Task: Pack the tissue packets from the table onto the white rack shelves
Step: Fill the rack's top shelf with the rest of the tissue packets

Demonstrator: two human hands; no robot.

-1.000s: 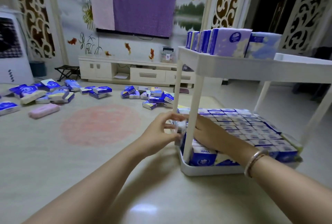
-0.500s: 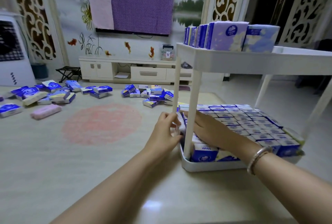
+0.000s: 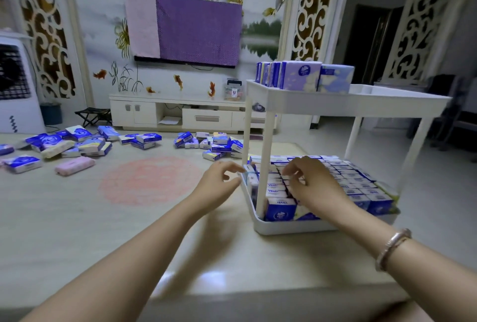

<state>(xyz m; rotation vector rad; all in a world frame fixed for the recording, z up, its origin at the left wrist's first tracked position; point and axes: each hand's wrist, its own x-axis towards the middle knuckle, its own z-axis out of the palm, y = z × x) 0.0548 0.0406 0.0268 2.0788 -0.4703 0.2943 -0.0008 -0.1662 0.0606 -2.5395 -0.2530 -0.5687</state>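
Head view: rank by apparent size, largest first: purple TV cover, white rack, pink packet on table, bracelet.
1. white rack
2. purple TV cover, farther off, so true order unsure
3. pink packet
4. bracelet, looks close to the packet; nearer the camera

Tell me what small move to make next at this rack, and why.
Probably reach the left hand back to the loose packets on the table and fetch one for the top shelf. The bottom shelf looks packed full, both hands hold nothing, and the top shelf has bare room.
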